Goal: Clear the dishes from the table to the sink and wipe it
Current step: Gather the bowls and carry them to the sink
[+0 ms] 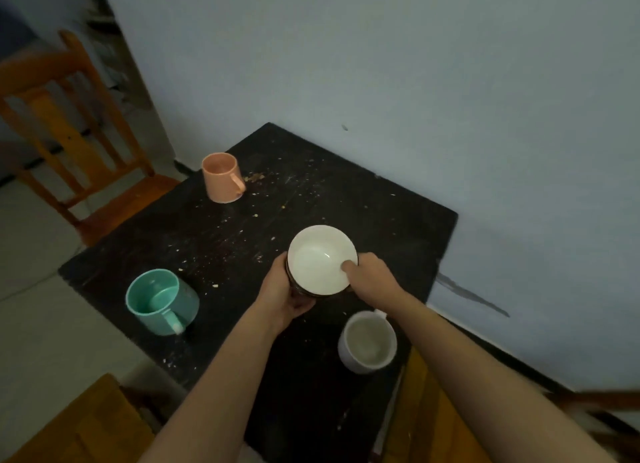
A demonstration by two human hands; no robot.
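Both bare forearms reach in from the near edge and meet at a round white ceramic bowl (317, 254), dark on its outside; the left hand (284, 289) curls round the bowl's near-left wall from below, and the right hand (372, 275) pinches its right rim, thumb hooked inside; whether a second dark bowl sits under it, or whether it has left the surface, I cannot tell; beneath the hands lies the black wooden table (242, 227), speckled with pale crumbs; a teal ceramic mug (161, 301) stands well left of the left hand, a greyish-white mug (367, 341) just below the right wrist, and a salmon-pink mug (221, 177) far beyond the left hand; an orange wooden chair (69, 123) stands further left; no sink shows; the step in hand looks like collecting the bowl, so clearing has barely begun; next, I judge, comes a level carry to the sink, three mugs to follow, wiping last.
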